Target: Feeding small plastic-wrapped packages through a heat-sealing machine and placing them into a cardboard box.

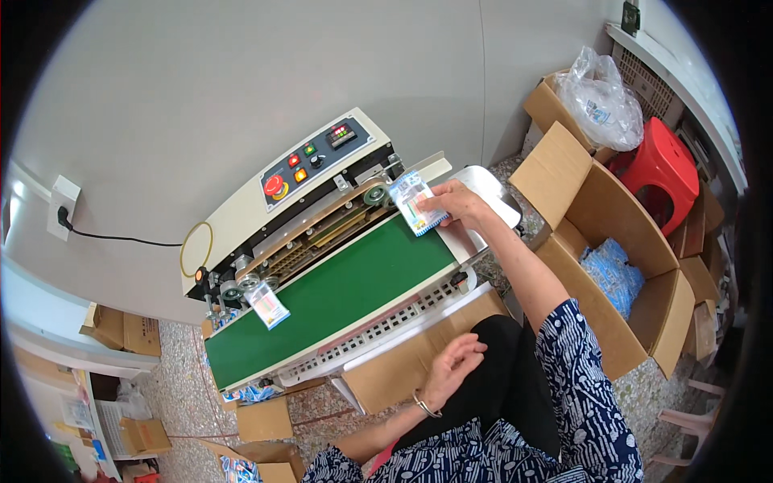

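My right hand (pixel 455 203) grips a small clear and blue-white plastic packet (pixel 413 201) by its right side. This packet is at the right end of the band sealing machine (pixel 322 165), beside its rollers and over the end of the green conveyor belt (pixel 346 278). A second packet (pixel 266 305) lies on the belt near the left end, its top edge at the rollers there. My left hand (pixel 453 366), with a metal bangle on the wrist, hovers over my lap. Its fingers are loosely curved, partly stretched out, with nothing visible in them.
Right of me stands an open cardboard box (pixel 616 322) holding blue packets (pixel 612 274). A red plastic stool (pixel 662 173) and a plastic bag (pixel 600 101) are behind it. Another box (pixel 262 463) with packets sits on the floor, lower left. A power cord (pixel 121 238) runs along the wall.
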A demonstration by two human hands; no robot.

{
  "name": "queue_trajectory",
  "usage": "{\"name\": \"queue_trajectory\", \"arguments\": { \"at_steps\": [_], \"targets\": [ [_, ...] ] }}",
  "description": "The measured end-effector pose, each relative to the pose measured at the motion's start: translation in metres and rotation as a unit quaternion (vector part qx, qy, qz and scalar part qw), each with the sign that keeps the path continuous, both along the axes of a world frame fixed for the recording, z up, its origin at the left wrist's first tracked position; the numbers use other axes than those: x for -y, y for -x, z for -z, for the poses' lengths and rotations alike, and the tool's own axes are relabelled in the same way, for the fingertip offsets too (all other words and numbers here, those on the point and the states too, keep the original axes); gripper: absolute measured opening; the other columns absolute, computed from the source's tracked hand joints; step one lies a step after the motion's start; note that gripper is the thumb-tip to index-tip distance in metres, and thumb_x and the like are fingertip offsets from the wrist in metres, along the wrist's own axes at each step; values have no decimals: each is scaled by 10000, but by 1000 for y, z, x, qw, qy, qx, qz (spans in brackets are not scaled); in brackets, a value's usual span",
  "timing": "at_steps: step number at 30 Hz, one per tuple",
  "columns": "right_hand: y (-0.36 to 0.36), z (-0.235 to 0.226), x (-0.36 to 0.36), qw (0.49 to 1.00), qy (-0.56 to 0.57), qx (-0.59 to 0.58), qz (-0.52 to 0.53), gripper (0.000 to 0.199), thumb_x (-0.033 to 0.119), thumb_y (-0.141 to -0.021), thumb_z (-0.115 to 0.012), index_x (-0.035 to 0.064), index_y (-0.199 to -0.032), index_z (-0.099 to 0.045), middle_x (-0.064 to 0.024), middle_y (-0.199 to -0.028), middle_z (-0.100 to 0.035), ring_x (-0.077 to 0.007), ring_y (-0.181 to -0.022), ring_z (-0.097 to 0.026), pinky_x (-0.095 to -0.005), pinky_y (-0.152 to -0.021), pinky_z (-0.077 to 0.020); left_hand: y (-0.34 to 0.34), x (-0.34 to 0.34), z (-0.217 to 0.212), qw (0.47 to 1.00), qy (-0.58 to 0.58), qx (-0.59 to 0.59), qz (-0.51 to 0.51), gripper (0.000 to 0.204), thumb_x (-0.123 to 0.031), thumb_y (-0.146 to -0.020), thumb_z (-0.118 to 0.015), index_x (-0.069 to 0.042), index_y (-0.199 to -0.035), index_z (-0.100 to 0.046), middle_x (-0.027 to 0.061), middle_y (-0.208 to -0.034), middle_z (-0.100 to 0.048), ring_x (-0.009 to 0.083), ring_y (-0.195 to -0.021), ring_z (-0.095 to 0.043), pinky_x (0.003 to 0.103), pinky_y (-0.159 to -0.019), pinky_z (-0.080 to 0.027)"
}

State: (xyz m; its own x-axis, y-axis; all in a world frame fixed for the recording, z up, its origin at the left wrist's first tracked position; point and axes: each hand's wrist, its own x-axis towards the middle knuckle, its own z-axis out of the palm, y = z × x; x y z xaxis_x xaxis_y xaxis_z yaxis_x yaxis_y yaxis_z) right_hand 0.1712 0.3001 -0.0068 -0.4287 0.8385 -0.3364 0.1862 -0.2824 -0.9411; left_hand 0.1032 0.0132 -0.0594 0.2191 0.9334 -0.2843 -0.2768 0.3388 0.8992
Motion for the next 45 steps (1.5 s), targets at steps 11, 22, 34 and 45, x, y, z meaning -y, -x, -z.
{"name": "queue_trajectory", "arguments": {
  "at_steps": [11, 22, 34, 45],
  "targets": [
    [26, 23, -16, 970, -164, 135, -115, 365, 243, -589, -768, -72, -710, -629, -208, -654, -621, -225, -534, -636, -321, -492, -525, -23, -3, 45, 997, -21, -45, 51, 396, -50, -877, -565, -31, -1247, -427, 69, -1058, -602, 126, -889, -583, 232, -740, -484],
    [-118, -22, 40, 828, -507, 241, -6, 293, 292, -772, -628, 6, -715, -602, -154, -819, -630, -317, -743, -632, -419, -624, -516, -101, -38, 53, 994, 46, -97, 22, 337, -22, -872, -555, 1, -1195, -461, 66, -941, -626, 80, -715, -575, 179, -599, -461],
    [-643, 78, 215, 773, -48, 529, 346, 687, 442, -764, -653, -29, -1231, -474, -235, -1278, -449, -350, -1234, -379, -406, -1016, -333, -236, -94, 4, 968, -124, -201, 84, 232, -1, -875, -535, 16, -1106, -522, 114, -936, -625, 146, -802, -596, 240, -720, -480],
    [-663, 131, 200, 753, -135, 519, 382, 404, 22, -706, -579, 28, -1080, -425, -180, -1101, -473, -364, -1063, -454, -422, -907, -389, -436, -205, 57, 502, -555, -494, 443, 476, -162, -643, -732, -41, -1065, -549, 120, -924, -572, 294, -869, -548, 390, -774, -428]
  ]
}}
